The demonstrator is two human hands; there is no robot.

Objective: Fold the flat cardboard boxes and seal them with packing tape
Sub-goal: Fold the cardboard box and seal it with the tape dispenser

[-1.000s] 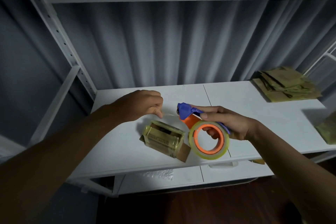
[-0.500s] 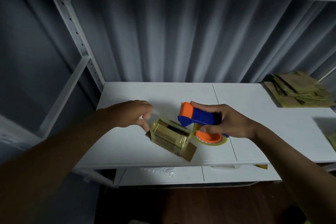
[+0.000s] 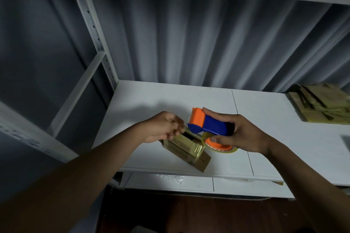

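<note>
A small brown cardboard box [image 3: 189,150], glossy with clear tape, lies on the white shelf board [image 3: 144,104] near its front edge. My right hand [image 3: 244,136] grips the blue handle of the orange and blue tape dispenser [image 3: 208,124], which hovers over the box's far end. Its tape roll [image 3: 220,147] sits low against the box's right side. My left hand [image 3: 162,126] is at the box's far left corner, its fingertips pinched together right at the dispenser's nose, on the clear tape end, which barely shows.
A stack of flat cardboard boxes [image 3: 322,104] lies at the back right of the shelf. A white upright post [image 3: 98,43] and a diagonal brace stand on the left. A lower shelf board [image 3: 170,181] and dark floor are below.
The dispenser has turned from roll-facing-me to handle-up and come down over the box. My left hand has moved in to the dispenser's nose at the box's far end.
</note>
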